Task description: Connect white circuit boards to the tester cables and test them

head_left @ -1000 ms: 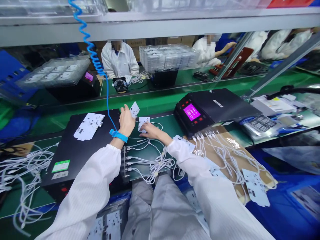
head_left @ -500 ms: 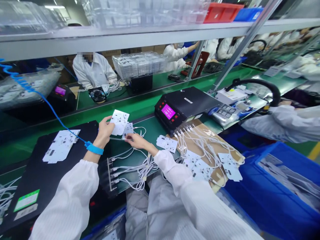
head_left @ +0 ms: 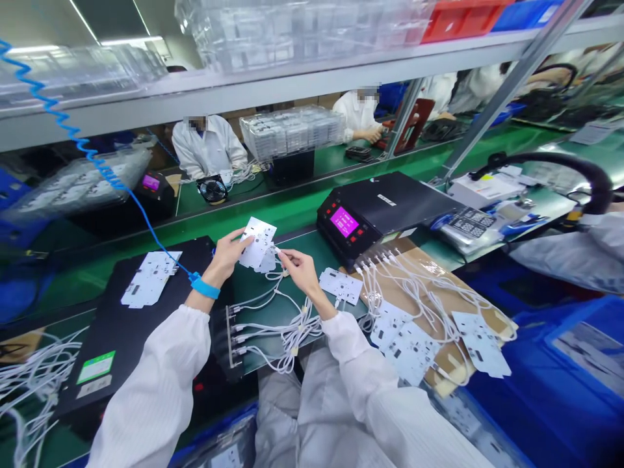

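Note:
My left hand point(head_left: 226, 256) grips a white circuit board point(head_left: 259, 235) by its left edge, thumb on top. Just below and behind it another white board point(head_left: 268, 262) partly shows. At the held board's right edge, my right hand point(head_left: 300, 269) pinches the end of a white cable point(head_left: 277, 250); whether its plug sits in the board cannot be made out. A blue wrist strap point(head_left: 205, 286) with a coiled cord circles my left wrist. Bundled white cables point(head_left: 292, 331) run from a connector strip point(head_left: 231, 338) below my hands.
A black tester with a lit pink screen point(head_left: 344, 222) stands ahead to the right, cables spreading over cardboard. Several boards point(head_left: 409, 348) lie there. Another board point(head_left: 152, 278) rests on a black case point(head_left: 117, 325) at left. A blue bin point(head_left: 550, 390) stands right; a shelf point(head_left: 273, 84) crosses overhead.
My right hand has moved up to the held board's right edge with the cable end. A cable now reaches the board lying right of my hand. The view has shifted.

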`<control>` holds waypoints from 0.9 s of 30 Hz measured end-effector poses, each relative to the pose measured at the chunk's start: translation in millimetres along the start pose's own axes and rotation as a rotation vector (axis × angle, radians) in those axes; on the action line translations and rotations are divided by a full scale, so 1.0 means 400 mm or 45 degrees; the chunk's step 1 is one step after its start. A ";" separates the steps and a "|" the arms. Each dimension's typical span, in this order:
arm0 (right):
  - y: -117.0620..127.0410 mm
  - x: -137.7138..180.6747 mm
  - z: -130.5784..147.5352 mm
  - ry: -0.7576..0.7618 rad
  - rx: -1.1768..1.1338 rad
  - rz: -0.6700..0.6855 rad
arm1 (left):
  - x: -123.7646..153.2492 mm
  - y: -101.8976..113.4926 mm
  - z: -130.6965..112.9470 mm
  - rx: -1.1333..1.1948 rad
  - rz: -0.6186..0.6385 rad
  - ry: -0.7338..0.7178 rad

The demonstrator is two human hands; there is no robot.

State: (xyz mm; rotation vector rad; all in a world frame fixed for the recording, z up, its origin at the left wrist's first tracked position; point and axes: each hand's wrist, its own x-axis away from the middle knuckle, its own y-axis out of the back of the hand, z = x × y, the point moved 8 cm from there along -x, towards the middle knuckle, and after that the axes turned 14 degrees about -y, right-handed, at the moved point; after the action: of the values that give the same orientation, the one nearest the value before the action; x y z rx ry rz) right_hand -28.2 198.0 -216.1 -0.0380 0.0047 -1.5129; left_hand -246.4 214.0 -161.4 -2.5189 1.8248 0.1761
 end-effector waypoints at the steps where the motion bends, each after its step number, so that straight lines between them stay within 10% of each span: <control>1: -0.001 0.000 0.001 0.006 0.008 0.001 | 0.000 0.000 0.000 0.003 0.003 -0.002; 27: -0.037 -0.009 0.016 0.274 0.322 0.081 | 0.012 0.003 -0.003 -0.093 0.042 -0.028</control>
State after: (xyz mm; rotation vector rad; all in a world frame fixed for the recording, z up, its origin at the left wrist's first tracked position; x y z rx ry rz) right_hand -42.8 201.0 -209.3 0.3253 -0.0128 -1.4376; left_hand -246.2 209.0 -160.8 -2.5252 1.8863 0.2751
